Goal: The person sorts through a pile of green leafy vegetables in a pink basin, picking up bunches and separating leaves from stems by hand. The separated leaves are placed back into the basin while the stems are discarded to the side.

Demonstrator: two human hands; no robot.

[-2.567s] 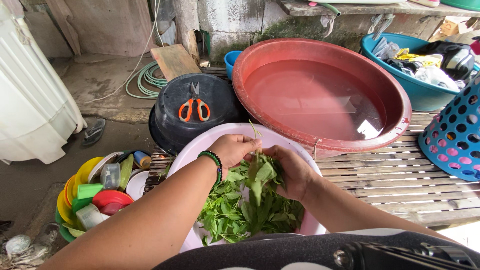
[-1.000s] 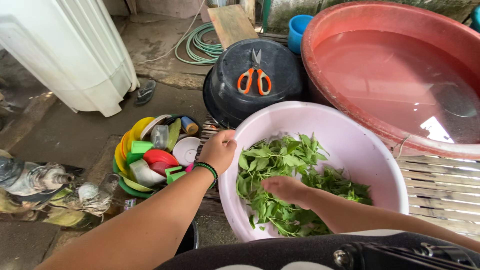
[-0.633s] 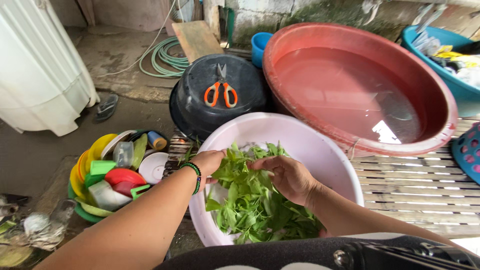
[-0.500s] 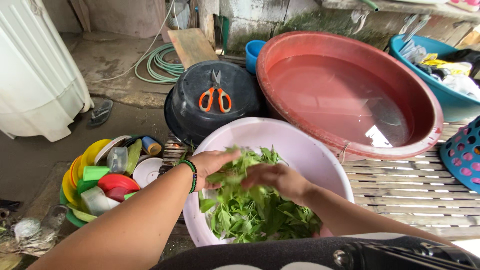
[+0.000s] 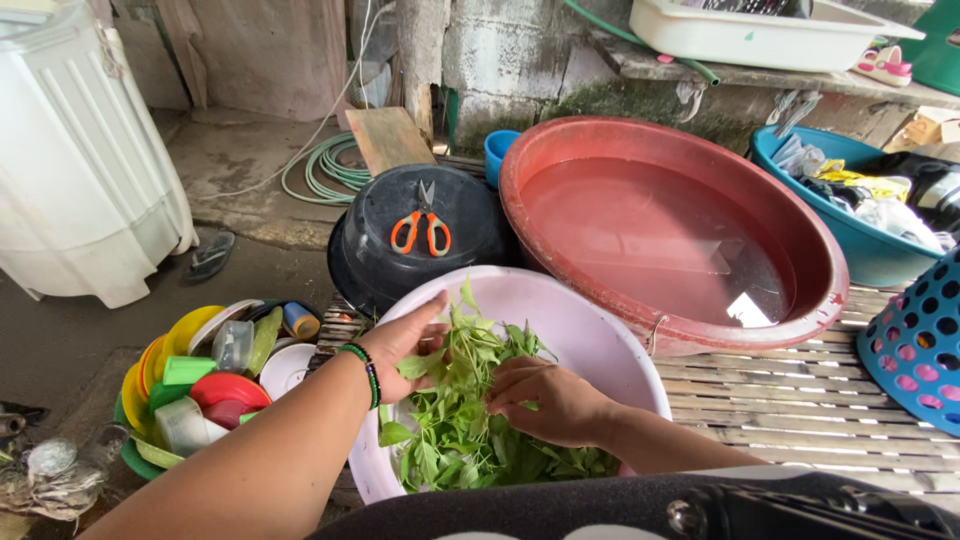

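Two bare hands work in a pale pink basin point(image 5: 590, 340) that sits near centre on a slatted bamboo platform point(image 5: 800, 400). Basin holds a heap of green leafy stalks point(image 5: 450, 440), piled mostly on its near-left side. Left hand point(image 5: 400, 345), w/ a dark bead bracelet point(image 5: 366, 372) at the wrist, rests at the basin's left rim; thumb & fingers pinch a sprig of the greens, leaves poking up above the fingers. Right hand point(image 5: 545, 400) lies palm-down on the heap just right of the left hand, fingers curled & closed on more stalks; exactly what's under the palm can't be seen. Hands are near each other but not touching, greens between & under both.

Far of the basin: an upturned black tub point(image 5: 420, 260) w/ orange-handled scissors point(image 5: 422, 225) lying flat on top. Far right: a big red basin point(image 5: 670, 225) of water, its rim just beside the pink one. Further right a blue tub point(image 5: 860, 250) w/ clothes, & a blue perforated basket point(image 5: 915, 340) at the right edge. Near left on the ground: a bowl of coloured plastic dishes point(image 5: 195, 385). Far left: a white ribbed machine point(image 5: 85, 170), coiled green hose point(image 5: 325, 170) beyond it
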